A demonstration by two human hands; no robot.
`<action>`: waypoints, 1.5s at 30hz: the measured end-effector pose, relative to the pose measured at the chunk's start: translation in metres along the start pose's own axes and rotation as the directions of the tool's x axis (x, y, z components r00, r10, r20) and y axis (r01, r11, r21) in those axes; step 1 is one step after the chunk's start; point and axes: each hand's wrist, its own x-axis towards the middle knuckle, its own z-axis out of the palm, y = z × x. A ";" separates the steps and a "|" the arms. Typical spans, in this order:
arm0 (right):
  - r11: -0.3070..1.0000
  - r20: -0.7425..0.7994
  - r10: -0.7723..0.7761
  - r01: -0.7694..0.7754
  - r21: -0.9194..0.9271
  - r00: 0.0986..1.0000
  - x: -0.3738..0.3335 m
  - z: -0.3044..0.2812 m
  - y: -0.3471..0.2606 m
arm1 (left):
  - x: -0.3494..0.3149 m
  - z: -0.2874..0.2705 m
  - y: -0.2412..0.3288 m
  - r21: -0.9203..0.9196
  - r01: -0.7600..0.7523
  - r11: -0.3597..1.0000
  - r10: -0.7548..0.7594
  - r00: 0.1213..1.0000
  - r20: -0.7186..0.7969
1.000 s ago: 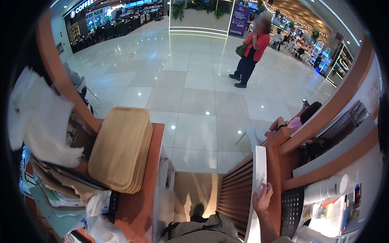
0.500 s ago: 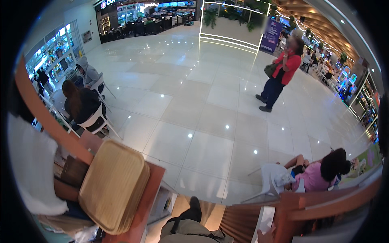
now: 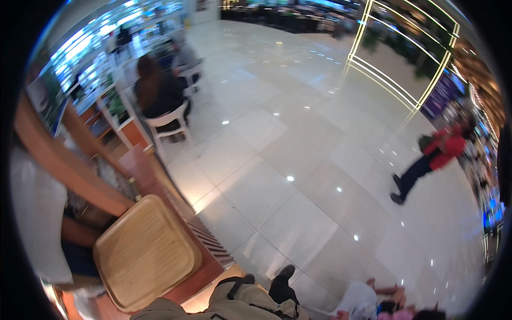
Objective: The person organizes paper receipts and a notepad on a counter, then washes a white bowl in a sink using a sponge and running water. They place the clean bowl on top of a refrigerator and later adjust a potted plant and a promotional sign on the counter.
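At the bottom edge, right of my legs, a small bit of skin shows that looks like the fingertips of my right hand (image 3: 340, 316). Too little of it is visible to tell its grip. My left hand is out of the picture. Nearest on the left lies a stack of light wooden trays (image 3: 146, 253) with rounded corners, resting on a reddish-brown counter (image 3: 210, 266). My legs in khaki clothing (image 3: 240, 298) and a dark shoe (image 3: 287, 271) show below.
A person in white (image 3: 40, 213) stands close at the left, beside a wooden post (image 3: 69, 165). Two people sit on white chairs (image 3: 169, 118) farther off. A standing person in red (image 3: 448, 145) is at the right. Someone seated (image 3: 394, 306) is at the lower right. Shiny tile flooring (image 3: 277, 144) spreads between them.
My view has swung left, so the scene has shifted rightward. The white-edged panel by my right hand has gone out of view, and that hand now barely shows. The trays stay on the counter.
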 end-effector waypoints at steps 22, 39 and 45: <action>0.466 0.510 -0.848 0.661 0.588 0.144 0.499 0.171 -0.366 | 0.110 0.151 0.018 -0.679 0.180 0.712 -0.496 0.813 -0.305; 0.838 0.727 -0.542 0.212 0.503 0.421 0.697 0.507 -0.606 | 0.282 -0.214 0.185 -0.716 -0.146 0.683 -0.412 0.732 -0.542; 0.752 0.677 -0.657 0.353 0.557 0.331 0.707 0.604 -0.792 | 0.335 -0.290 0.196 -0.834 -0.192 0.518 -0.586 0.630 -0.509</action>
